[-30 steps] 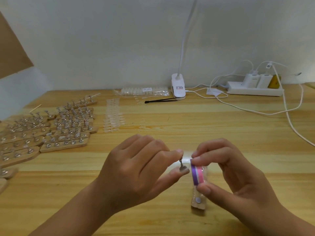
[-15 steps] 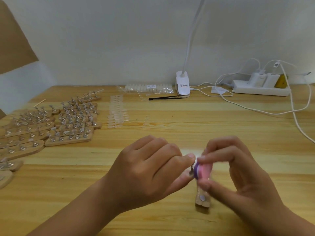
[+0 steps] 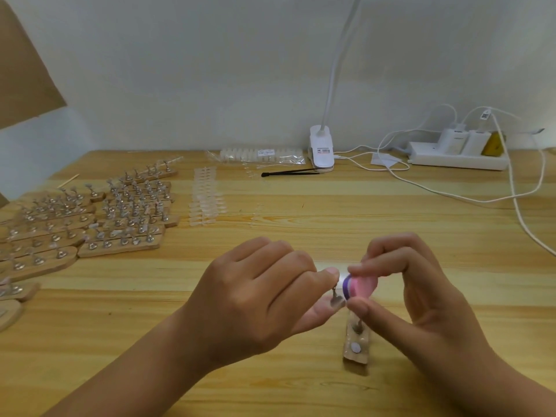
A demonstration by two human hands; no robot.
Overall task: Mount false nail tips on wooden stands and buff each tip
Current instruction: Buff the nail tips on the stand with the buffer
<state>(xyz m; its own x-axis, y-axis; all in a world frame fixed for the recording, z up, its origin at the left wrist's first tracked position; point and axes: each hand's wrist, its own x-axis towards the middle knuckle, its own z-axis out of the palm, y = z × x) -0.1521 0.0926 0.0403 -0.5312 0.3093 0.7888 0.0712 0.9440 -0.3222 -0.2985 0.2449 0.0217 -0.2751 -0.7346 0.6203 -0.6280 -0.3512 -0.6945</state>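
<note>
- Left hand [image 3: 258, 299] pinches a small metal holder [image 3: 336, 300] between thumb and forefinger, above the table [image 3: 301, 224].
- Right hand [image 3: 415, 299] pinches a pink-purple buffer block [image 3: 359, 287], touching the holder's top.
- Wooden stand [image 3: 357, 346] lies below the right hand.
- Loaded stands [image 3: 120, 218] sit far left.

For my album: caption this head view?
Left hand pinches a small metal holder; right hand holds a pink-and-purple buffer block against it, above a wooden stand.

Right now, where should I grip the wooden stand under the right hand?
Pinch the stand by its long edges at the near end, from above: it lies flat and narrow, and the right hand covers its far end.
</note>
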